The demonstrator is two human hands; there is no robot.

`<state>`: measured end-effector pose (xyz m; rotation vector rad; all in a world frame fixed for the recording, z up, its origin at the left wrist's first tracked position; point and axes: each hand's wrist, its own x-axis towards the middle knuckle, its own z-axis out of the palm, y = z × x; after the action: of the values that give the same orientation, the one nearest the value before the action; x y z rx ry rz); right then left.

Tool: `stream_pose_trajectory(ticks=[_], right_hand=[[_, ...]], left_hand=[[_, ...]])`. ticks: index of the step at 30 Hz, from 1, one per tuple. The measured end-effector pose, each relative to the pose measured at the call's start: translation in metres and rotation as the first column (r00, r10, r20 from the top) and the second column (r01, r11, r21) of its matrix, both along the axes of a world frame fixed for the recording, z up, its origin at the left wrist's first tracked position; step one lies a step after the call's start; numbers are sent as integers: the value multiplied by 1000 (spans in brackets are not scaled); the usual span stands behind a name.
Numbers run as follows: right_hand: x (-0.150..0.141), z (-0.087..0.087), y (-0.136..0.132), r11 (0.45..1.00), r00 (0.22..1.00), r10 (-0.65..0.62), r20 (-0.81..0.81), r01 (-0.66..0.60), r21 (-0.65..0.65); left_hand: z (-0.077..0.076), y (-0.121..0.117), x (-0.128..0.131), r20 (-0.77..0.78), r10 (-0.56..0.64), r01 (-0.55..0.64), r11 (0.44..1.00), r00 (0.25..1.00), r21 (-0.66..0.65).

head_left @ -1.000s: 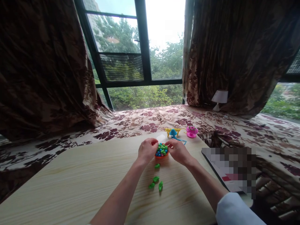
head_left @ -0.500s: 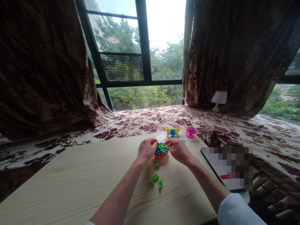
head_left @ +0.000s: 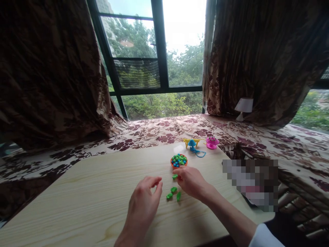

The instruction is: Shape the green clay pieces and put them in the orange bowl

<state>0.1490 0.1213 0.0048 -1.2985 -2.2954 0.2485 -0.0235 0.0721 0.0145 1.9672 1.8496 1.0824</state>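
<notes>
Left hand (head_left: 144,199), grip apart, well inside pale wood-grain desk (head_left: 84,195) edges; right hand (head_left: 192,182), grip unclear, by leaf-shaped green plastic piece (head_left: 174,177).

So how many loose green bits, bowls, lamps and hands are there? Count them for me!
Green bits: 4
Bowl: 1
Lamp: 1
Hands: 2 (left hand, right hand)
Total: 8

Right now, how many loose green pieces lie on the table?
4 green pieces: one by the right hand; three nearer the camera, left, middle and right. More may be hidden.
</notes>
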Motion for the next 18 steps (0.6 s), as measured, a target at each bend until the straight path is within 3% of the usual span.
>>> stream_pose_trajectory(ticks=[4,9,14,18], right_hand=[[-12,-10,-7,999,997,-42,64,43,-14],[-19,-9,-10,995,995,-97,27,97,9],[-17,-6,-20,998,992,-60,-113,59,-4],[-20,-6,-34,996,965,4,-264,-27,-80]], left_hand=[[-18,-28,8,-207,-31,17,998,978,-67],[-16,-33,18,-277,-45,39,999,960,-26],[-18,-42,-5,2,26,-26,998,1000,-61],[-22,-49,-20,350,40,-8,996,936,-91]])
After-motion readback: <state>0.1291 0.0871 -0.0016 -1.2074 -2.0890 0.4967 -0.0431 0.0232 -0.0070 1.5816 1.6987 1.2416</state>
